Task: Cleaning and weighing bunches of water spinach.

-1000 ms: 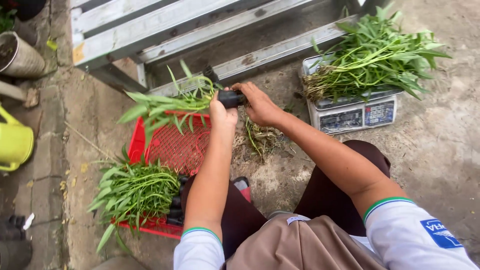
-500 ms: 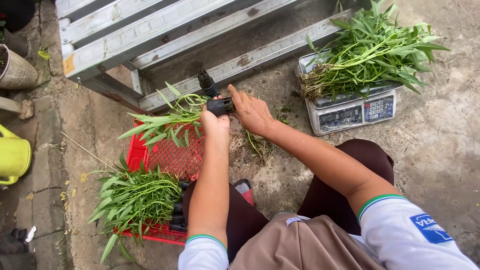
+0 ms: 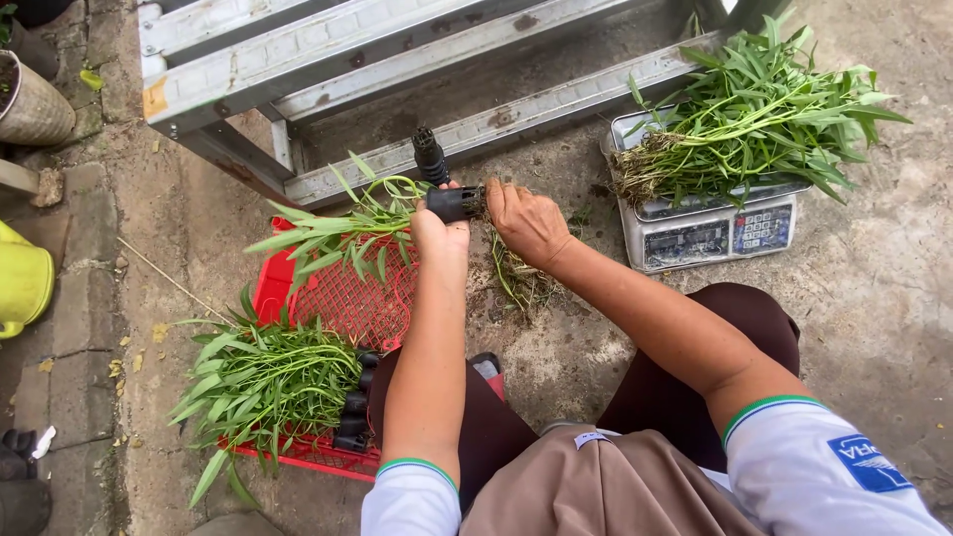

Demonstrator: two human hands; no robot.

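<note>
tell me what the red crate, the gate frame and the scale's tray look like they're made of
Red crate: likely moulded plastic, going by the uniform red colour and fine grid mesh. Gate frame: looks like painted metal, with square bars, grey-white coating and rusty chipped spots. Tray on the scale: seemingly bare metal, dull silver sheen at the rim, though greens hide most of it.

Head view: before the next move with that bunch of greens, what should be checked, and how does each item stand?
1. Left hand grips bunch of greens: ok.
2. Black sleeve on the stem end: ok.
3. Right hand at the roots: ok; exact grip cannot tell.
4. Red crate has bare space under the bunch: ok.
5. Scale pan free: not ok, loose greens cover it.
</note>
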